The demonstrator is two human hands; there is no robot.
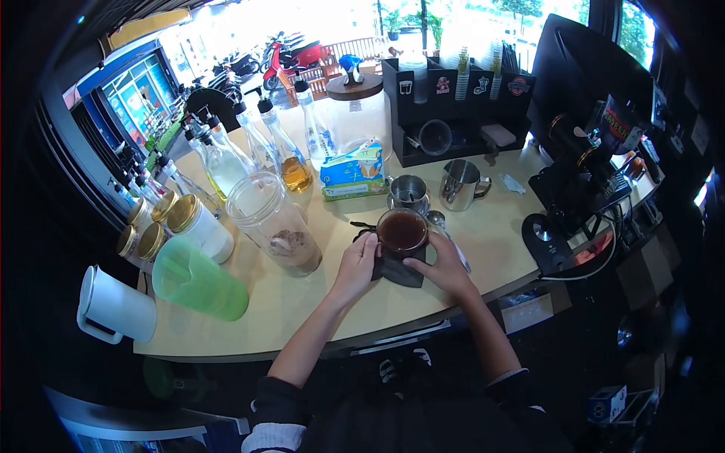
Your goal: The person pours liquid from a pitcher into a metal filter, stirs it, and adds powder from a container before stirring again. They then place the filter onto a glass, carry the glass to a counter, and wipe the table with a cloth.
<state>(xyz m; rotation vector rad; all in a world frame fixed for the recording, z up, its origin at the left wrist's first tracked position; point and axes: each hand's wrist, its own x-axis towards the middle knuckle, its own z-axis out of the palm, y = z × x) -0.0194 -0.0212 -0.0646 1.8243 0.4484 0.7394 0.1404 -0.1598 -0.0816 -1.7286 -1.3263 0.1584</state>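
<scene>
A glass cup of dark brown liquid [402, 231] is held between both hands near the front of the wooden counter. My left hand [358, 264] grips its left side, fingers partly hidden behind it. On the right side, my right hand [444, 266] has its thumb toward the front of the cup and its fingers around the side. A dark leaf-shaped coaster [402, 273] lies beneath the cup. Just behind stands a small metal cup [408, 193], with a steel pitcher [461, 186] to its right. A metal spoon [451, 238] lies beside my right hand.
A tall clear container with brown powder [283, 234], a green jug [198, 283] and a white pitcher [121, 303] stand left. Behind are a tissue pack [353, 175], pump bottles [287, 155] and a black organizer [453, 98]. Black equipment [578, 181] occupies the right end.
</scene>
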